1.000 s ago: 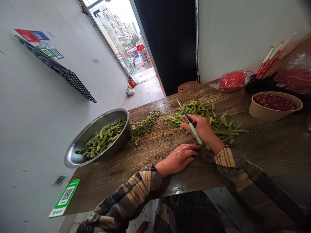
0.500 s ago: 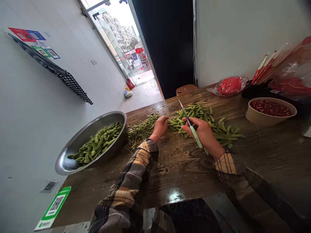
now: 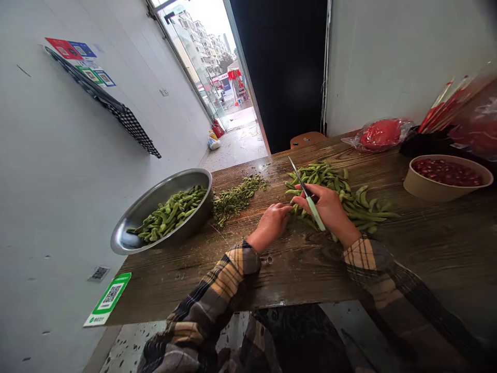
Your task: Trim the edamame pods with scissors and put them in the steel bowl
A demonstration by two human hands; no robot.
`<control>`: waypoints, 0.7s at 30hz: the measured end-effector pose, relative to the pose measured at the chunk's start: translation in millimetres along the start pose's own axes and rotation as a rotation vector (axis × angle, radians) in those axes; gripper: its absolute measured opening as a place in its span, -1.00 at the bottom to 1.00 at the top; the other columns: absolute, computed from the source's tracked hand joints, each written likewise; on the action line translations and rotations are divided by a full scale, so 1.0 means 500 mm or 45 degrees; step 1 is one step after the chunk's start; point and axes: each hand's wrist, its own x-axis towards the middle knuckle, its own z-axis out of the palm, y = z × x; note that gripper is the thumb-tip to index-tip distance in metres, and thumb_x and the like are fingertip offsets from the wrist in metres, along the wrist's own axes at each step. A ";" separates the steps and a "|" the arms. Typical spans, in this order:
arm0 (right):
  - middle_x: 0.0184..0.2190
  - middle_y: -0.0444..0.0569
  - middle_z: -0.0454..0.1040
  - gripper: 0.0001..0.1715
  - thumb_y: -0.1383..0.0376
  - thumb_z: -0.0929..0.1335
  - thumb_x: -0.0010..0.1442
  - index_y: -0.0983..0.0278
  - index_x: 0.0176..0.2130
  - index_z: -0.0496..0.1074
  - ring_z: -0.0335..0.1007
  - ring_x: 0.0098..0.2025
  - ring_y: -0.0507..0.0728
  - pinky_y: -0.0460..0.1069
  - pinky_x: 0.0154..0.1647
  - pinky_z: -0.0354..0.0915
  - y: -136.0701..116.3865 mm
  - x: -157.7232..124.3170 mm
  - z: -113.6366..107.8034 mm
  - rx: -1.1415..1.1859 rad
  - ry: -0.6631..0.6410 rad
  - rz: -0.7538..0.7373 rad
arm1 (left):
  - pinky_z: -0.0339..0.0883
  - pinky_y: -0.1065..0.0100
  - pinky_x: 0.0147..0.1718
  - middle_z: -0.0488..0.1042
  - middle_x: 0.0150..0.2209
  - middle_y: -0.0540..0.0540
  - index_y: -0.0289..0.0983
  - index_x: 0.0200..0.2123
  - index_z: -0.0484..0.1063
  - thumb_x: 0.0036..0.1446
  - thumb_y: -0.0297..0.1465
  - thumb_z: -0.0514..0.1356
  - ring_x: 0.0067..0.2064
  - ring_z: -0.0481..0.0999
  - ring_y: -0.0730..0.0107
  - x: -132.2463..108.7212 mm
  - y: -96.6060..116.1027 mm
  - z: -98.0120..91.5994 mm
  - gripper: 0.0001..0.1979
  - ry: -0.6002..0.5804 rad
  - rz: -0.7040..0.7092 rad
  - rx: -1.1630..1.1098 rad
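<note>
My right hand (image 3: 328, 207) is wrapped around the light green handle of a small knife (image 3: 315, 213). Its thin blade points up and away, over a heap of green soybean pods (image 3: 330, 176). At the near left edge of that heap, my left hand (image 3: 272, 224) has its fingers drawn together. Whatever those fingertips pinch, if anything, is hidden. To the left lies a pile of small green trimmings (image 3: 238, 199). Beyond it, a metal basin (image 3: 128, 235) stands tilted in view with more pods (image 3: 171, 212) inside.
A paper bowl of dark red seeds (image 3: 435, 190) is at the right, near a red item in clear plastic (image 3: 382, 134) and bundled sticks (image 3: 440, 109). A green QR card (image 3: 108, 298) sits at the left corner of the wooden table (image 3: 171, 280).
My left hand has shifted right and nearer, away from the trimmings and toward the pod heap. My right hand keeps the knife in about the same place. The view has turned slightly left.
</note>
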 end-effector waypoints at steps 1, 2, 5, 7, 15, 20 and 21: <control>-0.41 -0.04 0.51 -0.62 0.10 0.39 0.12 0.30 -0.15 0.52 0.43 -0.38 0.13 0.01 -0.32 0.30 0.000 0.000 0.000 0.001 -0.005 0.001 | 0.31 0.23 -0.05 0.52 -0.13 -0.21 -0.27 -0.11 0.53 0.14 -0.49 0.09 -0.10 0.46 0.22 -0.015 0.002 -0.007 -0.70 0.000 -0.004 -0.094; -0.40 -0.03 0.51 -0.61 0.10 0.38 0.12 0.30 -0.15 0.52 0.42 -0.38 0.14 0.02 -0.32 0.29 0.000 0.000 0.001 0.006 -0.011 0.005 | 0.31 0.25 -0.06 0.53 -0.15 -0.20 -0.27 -0.15 0.54 0.13 -0.48 0.10 -0.12 0.47 0.24 -0.027 0.003 -0.016 -0.73 0.007 -0.028 -0.201; -0.38 -0.01 0.52 -0.58 0.07 0.38 0.12 0.31 -0.14 0.52 0.42 -0.37 0.14 0.02 -0.33 0.29 0.001 0.000 0.001 0.012 -0.021 0.029 | 0.31 0.29 -0.11 0.54 -0.21 -0.18 -0.31 -0.24 0.55 0.11 -0.42 0.14 -0.16 0.47 0.28 -0.056 -0.005 -0.047 -0.79 0.155 -0.229 -0.497; -0.38 -0.02 0.51 -0.58 0.06 0.39 0.12 0.31 -0.14 0.52 0.42 -0.37 0.15 0.02 -0.33 0.29 0.000 0.000 0.000 0.012 -0.011 0.034 | 0.31 0.34 -0.21 0.52 -0.28 -0.13 -0.32 -0.24 0.53 0.10 -0.38 0.15 -0.26 0.46 0.36 -0.067 -0.013 -0.066 -0.79 0.323 -0.409 -0.709; -0.38 -0.02 0.52 -0.59 0.07 0.39 0.12 0.30 -0.14 0.52 0.42 -0.36 0.15 0.03 -0.33 0.30 0.001 0.000 0.001 -0.015 -0.038 0.034 | 0.15 0.42 -0.46 0.38 -0.51 0.00 -0.31 -0.38 0.49 0.07 -0.31 0.18 -0.47 0.29 0.48 -0.046 0.003 -0.035 -0.82 0.287 -0.462 -0.583; -0.38 -0.01 0.53 -0.60 0.10 0.39 0.11 0.31 -0.14 0.52 0.43 -0.35 0.16 0.04 -0.31 0.30 0.005 -0.001 0.004 -0.057 -0.050 0.025 | 0.21 0.34 -0.32 0.46 -0.30 -0.10 -0.25 -0.34 0.52 0.07 -0.35 0.22 -0.29 0.40 0.33 -0.014 0.032 -0.001 -0.88 0.119 -0.251 -0.040; -0.38 -0.02 0.53 -0.60 0.10 0.39 0.11 0.31 -0.14 0.51 0.43 -0.35 0.16 0.03 -0.31 0.30 0.005 -0.001 0.004 -0.059 -0.054 0.022 | 0.21 0.34 -0.33 0.45 -0.30 -0.10 -0.24 -0.35 0.52 0.07 -0.36 0.21 -0.30 0.40 0.33 -0.012 0.032 0.001 -0.89 0.092 -0.238 -0.004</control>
